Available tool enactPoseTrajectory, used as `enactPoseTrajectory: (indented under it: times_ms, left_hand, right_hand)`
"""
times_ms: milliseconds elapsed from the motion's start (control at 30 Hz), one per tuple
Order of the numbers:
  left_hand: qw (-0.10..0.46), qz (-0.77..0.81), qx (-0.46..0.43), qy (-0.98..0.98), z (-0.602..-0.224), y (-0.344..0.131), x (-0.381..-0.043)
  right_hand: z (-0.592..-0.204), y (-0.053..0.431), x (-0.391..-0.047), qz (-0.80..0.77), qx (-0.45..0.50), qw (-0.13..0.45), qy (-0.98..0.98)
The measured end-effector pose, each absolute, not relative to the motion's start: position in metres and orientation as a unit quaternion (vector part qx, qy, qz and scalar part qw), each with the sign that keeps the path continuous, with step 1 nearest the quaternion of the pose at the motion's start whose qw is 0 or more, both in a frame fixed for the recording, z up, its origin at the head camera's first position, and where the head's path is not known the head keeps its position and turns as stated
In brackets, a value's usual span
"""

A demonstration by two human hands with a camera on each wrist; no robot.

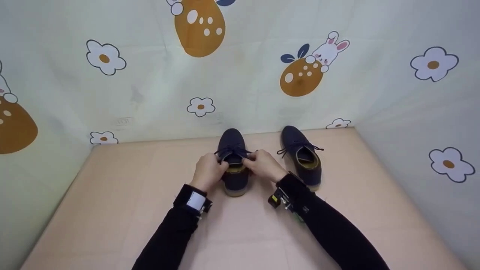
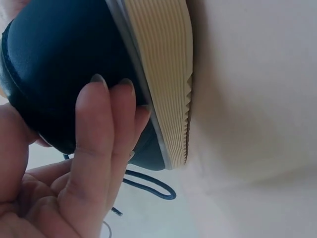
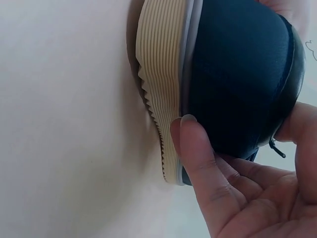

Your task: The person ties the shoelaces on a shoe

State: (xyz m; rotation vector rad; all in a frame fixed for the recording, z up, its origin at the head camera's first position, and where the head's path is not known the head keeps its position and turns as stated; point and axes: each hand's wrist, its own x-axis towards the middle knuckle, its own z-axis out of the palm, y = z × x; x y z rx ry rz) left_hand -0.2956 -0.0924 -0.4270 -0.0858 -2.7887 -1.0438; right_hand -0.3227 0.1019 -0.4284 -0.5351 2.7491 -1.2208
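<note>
A dark navy lace-up shoe (image 1: pixel 231 139) stands upright with its toe toward the back wall, its laces (image 1: pixel 233 149) tied in a bow. My left hand (image 1: pixel 208 171) grips the left side of its collar, thumb at the opening and fingers along the outer side. On the opposite side my right hand (image 1: pixel 265 165) holds the collar in the same way. In the left wrist view, fingers (image 2: pixel 94 124) lie against the dark upper just above the ribbed cream sole (image 2: pixel 163 54). The right wrist view shows a fingertip (image 3: pixel 190 134) at the sole's upper edge.
To the right stands the matching shoe (image 1: pixel 310 177), laces tied, toe also toward the wall. Both shoes are on a pale pink-beige surface (image 1: pixel 123 202). A light cloth (image 1: pixel 247 75) printed with flowers and rabbits rises behind and at both sides.
</note>
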Motion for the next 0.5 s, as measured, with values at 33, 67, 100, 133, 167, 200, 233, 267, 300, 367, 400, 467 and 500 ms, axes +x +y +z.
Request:
enactPoseTrajectory:
  times_ms: [33, 67, 100, 133, 167, 200, 233, 267, 300, 367, 400, 467, 500]
  left_hand:
    - [0.08, -0.347, -0.03, -0.934, -0.427, -0.092, -0.296]
    - [0.076, -0.346, -0.03, -0.935, -0.426, -0.093, -0.296]
    - [0.07, -0.345, -0.03, -0.935, -0.426, -0.093, -0.296]
    - [0.063, -0.344, -0.029, -0.936, -0.426, -0.094, -0.296]
    - [0.058, -0.34, -0.027, -0.938, -0.424, -0.095, -0.295]
    - [0.058, -0.335, -0.022, -0.94, -0.423, -0.097, -0.294]
    - [0.061, -0.331, -0.015, -0.942, -0.421, -0.099, -0.293]
    - [0.066, -0.33, -0.009, -0.942, -0.418, -0.101, -0.292]
    - [0.08, -0.325, -0.004, -0.942, -0.415, -0.103, -0.291]
    - [0.12, -0.322, -0.001, -0.939, -0.407, -0.108, -0.288]
    - [0.14, -0.326, -0.005, -0.935, -0.403, -0.111, -0.287]
    - [0.171, -0.34, -0.028, -0.924, -0.396, -0.116, -0.285]
    - [0.182, -0.342, -0.044, -0.921, -0.393, -0.118, -0.284]
  right_hand:
    - [-0.429, 0.102, -0.323, -0.401, -0.175, 0.044, 0.898]
    - [-0.429, 0.102, -0.324, -0.401, -0.176, 0.045, 0.898]
    - [-0.429, 0.103, -0.324, -0.4, -0.178, 0.048, 0.898]
    - [-0.429, 0.104, -0.323, -0.398, -0.18, 0.049, 0.898]
    - [-0.429, 0.104, -0.322, -0.395, -0.183, 0.051, 0.899]
    - [-0.428, 0.105, -0.321, -0.39, -0.187, 0.052, 0.9]
    - [-0.426, 0.106, -0.32, -0.381, -0.193, 0.049, 0.903]
    - [-0.424, 0.107, -0.318, -0.373, -0.199, 0.041, 0.905]
    - [-0.42, 0.109, -0.316, -0.366, -0.206, 0.03, 0.907]
    - [-0.41, 0.113, -0.312, -0.353, -0.219, 0.001, 0.91]
    - [-0.404, 0.117, -0.309, -0.349, -0.223, -0.016, 0.91]
    - [-0.392, 0.126, -0.304, -0.342, -0.231, -0.05, 0.909]
    - [-0.386, 0.132, -0.301, -0.339, -0.232, -0.062, 0.909]
